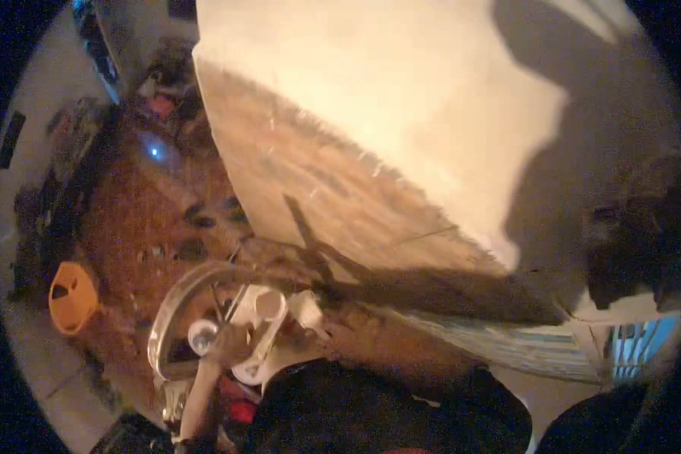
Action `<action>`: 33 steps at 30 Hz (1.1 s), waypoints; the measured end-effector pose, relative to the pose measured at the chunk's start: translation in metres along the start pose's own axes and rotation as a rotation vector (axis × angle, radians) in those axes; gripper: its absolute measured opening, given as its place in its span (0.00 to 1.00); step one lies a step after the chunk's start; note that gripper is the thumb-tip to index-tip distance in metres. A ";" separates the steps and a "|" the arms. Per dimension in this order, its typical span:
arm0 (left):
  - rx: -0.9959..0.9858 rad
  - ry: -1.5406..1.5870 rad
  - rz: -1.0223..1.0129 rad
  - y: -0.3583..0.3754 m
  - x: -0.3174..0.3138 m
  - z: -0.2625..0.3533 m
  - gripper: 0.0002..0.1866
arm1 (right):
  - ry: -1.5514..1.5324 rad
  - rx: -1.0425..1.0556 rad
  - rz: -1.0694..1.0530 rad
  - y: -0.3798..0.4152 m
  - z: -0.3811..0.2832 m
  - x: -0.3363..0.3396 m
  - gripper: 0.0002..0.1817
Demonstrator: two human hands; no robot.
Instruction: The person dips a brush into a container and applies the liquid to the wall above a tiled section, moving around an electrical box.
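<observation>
In the lower left of the head view stands a device with a large curved pale rim [163,333], thin spokes and a cream-coloured arm with rounded ends [268,306]. My left hand [231,346] is at the device, close to a shiny round knob-like part [203,337]; its fingers are blurred. My right hand [340,329] reaches in from the right, beside a small whitish block-like piece [306,309]. Whether its fingers grip that piece is hard to make out.
A pale wall [371,76] with a bare brick patch [318,181] rises ahead. An orange object with dark marks [74,299] sits on the reddish floor [129,227] at left. Dark clutter lines the far left. Bluish slats [635,348] show at right.
</observation>
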State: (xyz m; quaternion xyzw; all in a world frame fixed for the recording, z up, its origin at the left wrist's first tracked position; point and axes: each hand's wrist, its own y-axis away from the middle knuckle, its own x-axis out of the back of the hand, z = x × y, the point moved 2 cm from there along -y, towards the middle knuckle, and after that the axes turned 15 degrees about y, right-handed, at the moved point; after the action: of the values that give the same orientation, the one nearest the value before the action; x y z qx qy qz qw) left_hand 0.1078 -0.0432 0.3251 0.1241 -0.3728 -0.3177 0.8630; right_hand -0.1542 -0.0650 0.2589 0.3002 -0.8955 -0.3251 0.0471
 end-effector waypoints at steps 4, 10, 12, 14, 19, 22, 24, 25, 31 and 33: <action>-0.331 0.252 0.303 0.044 0.070 0.103 0.08 | -0.243 -0.122 0.028 0.074 -0.033 0.011 0.16; 0.045 0.107 0.834 0.078 0.121 0.081 0.32 | -0.517 0.072 0.213 0.120 -0.116 -0.007 0.18; 0.074 -0.186 0.867 0.063 0.126 0.090 0.30 | -0.609 0.310 0.112 0.119 -0.134 -0.006 0.18; 0.142 -0.235 0.813 0.054 0.134 0.095 0.30 | -0.595 0.520 0.127 0.122 -0.158 -0.004 0.17; 0.309 -0.175 0.499 0.042 0.148 0.090 0.32 | -0.309 0.886 0.257 0.152 -0.249 -0.013 0.11; 0.241 -0.169 0.513 0.041 0.152 0.090 0.28 | -0.137 0.930 0.352 0.170 -0.295 -0.012 0.09; 0.173 -0.089 0.512 0.042 0.157 0.091 0.27 | -0.018 0.937 0.446 0.181 -0.324 -0.011 0.10; 0.143 -0.031 0.502 0.043 0.159 0.091 0.27 | -0.028 0.973 0.429 0.187 -0.344 -0.012 0.10; 0.126 -0.035 0.494 0.028 0.151 0.054 0.28 | -0.090 1.167 0.343 0.202 -0.438 -0.009 0.03; 0.054 -0.029 0.507 0.023 0.146 0.036 0.27 | -0.096 1.211 0.361 0.198 -0.450 -0.002 0.02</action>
State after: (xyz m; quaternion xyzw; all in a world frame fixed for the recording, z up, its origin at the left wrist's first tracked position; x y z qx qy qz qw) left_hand 0.1688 -0.1184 0.4428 0.0453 -0.4125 -0.0829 0.9060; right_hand -0.1273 -0.1928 0.7331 0.1028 -0.9583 0.2393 -0.1173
